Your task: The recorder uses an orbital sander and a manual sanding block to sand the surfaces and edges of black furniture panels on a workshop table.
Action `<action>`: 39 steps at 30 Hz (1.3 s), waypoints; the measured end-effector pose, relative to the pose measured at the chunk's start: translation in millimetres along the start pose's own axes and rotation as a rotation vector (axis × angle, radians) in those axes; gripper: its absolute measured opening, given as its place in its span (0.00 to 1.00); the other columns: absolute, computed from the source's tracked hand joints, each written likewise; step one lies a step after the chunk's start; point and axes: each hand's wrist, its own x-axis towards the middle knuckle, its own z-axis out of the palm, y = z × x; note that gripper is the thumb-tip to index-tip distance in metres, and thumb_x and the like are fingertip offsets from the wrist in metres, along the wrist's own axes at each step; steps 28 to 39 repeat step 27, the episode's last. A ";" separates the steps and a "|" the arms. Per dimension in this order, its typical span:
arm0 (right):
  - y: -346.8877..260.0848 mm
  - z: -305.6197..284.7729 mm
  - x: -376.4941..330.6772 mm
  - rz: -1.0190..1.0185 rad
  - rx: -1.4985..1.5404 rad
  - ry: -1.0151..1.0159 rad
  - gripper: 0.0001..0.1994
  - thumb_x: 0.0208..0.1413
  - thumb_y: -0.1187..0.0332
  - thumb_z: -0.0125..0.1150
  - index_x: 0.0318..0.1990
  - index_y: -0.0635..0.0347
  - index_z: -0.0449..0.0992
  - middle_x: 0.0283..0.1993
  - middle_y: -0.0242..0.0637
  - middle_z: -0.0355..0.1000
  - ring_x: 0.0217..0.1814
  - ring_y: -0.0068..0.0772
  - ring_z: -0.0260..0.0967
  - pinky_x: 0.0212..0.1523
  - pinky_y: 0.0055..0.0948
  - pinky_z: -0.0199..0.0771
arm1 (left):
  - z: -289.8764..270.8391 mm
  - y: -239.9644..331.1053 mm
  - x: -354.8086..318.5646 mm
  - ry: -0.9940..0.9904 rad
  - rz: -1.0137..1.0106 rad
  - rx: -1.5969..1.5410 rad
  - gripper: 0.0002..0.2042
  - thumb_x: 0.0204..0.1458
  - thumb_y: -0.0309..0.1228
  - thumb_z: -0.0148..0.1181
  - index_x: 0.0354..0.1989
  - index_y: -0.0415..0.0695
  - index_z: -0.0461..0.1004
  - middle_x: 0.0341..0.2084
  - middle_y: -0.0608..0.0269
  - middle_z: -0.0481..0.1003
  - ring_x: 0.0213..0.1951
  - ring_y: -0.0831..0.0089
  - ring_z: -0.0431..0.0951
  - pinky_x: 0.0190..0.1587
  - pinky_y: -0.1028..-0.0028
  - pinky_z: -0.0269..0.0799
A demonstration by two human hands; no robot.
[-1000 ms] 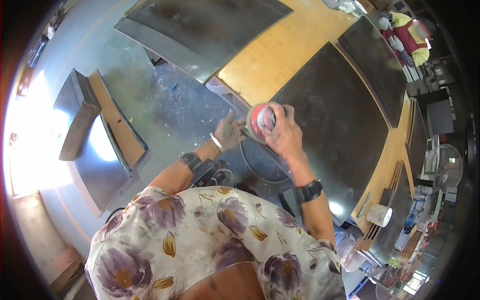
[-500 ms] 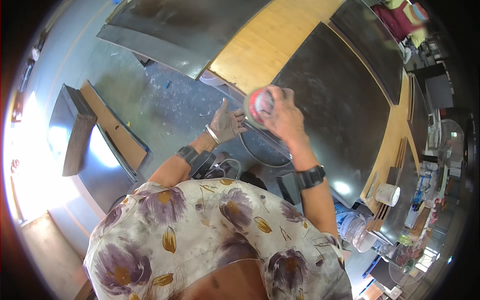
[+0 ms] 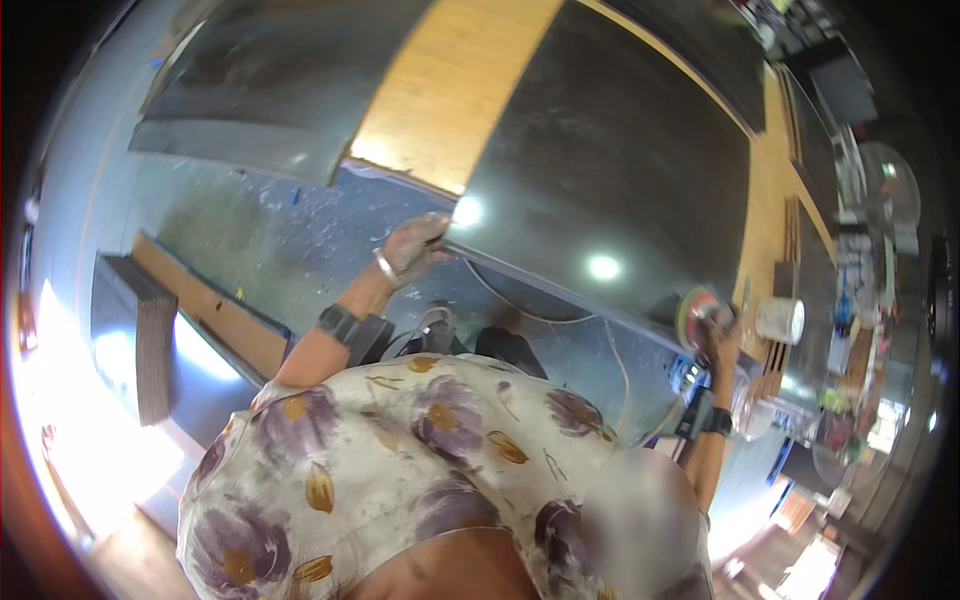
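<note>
A large dark glossy panel (image 3: 610, 180) lies on the table in front of me. My left hand (image 3: 415, 248) is at its near left corner, fingers bent round the edge. At the panel's near right corner, my right hand (image 3: 722, 335) grips a round red pad (image 3: 694, 316) with a yellow-green rim. The pad is tilted and blurred, so its exact kind and its contact with the panel are hard to make out.
Pale wood (image 3: 455, 85) shows between my panel and another dark panel (image 3: 270, 80) at the far left. A white tub (image 3: 780, 320) stands on the right. Stacked panels (image 3: 135, 330) are at my left. A hose (image 3: 520, 312) hangs below the table edge.
My right hand has carried the red pad from the panel's left end to its near right corner. My left hand, open before, has moved left onto the panel corner. The view has shifted.
</note>
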 end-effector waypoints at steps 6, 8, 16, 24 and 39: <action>-185.4 67.7 -58.7 -0.496 0.153 -0.287 0.30 0.38 0.62 0.68 0.51 0.47 0.61 0.52 0.44 0.63 0.49 0.48 0.67 0.40 0.42 0.72 | 5.1 7.4 -1.1 0.005 -0.001 0.050 0.14 0.57 0.36 0.48 0.46 0.40 0.69 0.35 0.63 0.74 0.38 0.73 0.74 0.41 0.70 0.72; -242.8 79.3 -73.9 -0.604 0.145 -0.363 0.27 0.40 0.66 0.64 0.51 0.47 0.63 0.53 0.50 0.61 0.49 0.47 0.67 0.43 0.41 0.73 | 12.9 12.5 4.8 0.056 -0.042 0.051 0.15 0.58 0.38 0.47 0.46 0.40 0.69 0.36 0.62 0.74 0.38 0.73 0.75 0.42 0.70 0.72; -148.8 43.4 -54.7 -0.393 0.086 -0.280 0.33 0.35 0.65 0.69 0.53 0.41 0.61 0.48 0.46 0.63 0.41 0.49 0.71 0.40 0.40 0.75 | 33.7 21.4 20.9 0.226 0.015 0.323 0.22 0.56 0.46 0.48 0.48 0.39 0.69 0.41 0.59 0.73 0.42 0.71 0.73 0.44 0.70 0.68; 48.8 -30.6 -2.0 0.214 -0.035 0.024 0.32 0.35 0.67 0.66 0.53 0.47 0.62 0.48 0.50 0.65 0.50 0.54 0.64 0.48 0.43 0.67 | 24.3 18.2 44.1 0.524 -0.001 0.510 0.23 0.57 0.44 0.47 0.50 0.35 0.67 0.46 0.57 0.71 0.47 0.69 0.70 0.52 0.72 0.63; 26.0 -15.0 -13.3 -0.017 0.013 -0.026 0.34 0.36 0.63 0.67 0.56 0.49 0.60 0.50 0.49 0.65 0.51 0.51 0.65 0.50 0.43 0.66 | 34.5 13.6 61.7 0.422 0.097 0.577 0.25 0.57 0.45 0.47 0.53 0.34 0.65 0.49 0.55 0.69 0.51 0.67 0.68 0.55 0.72 0.60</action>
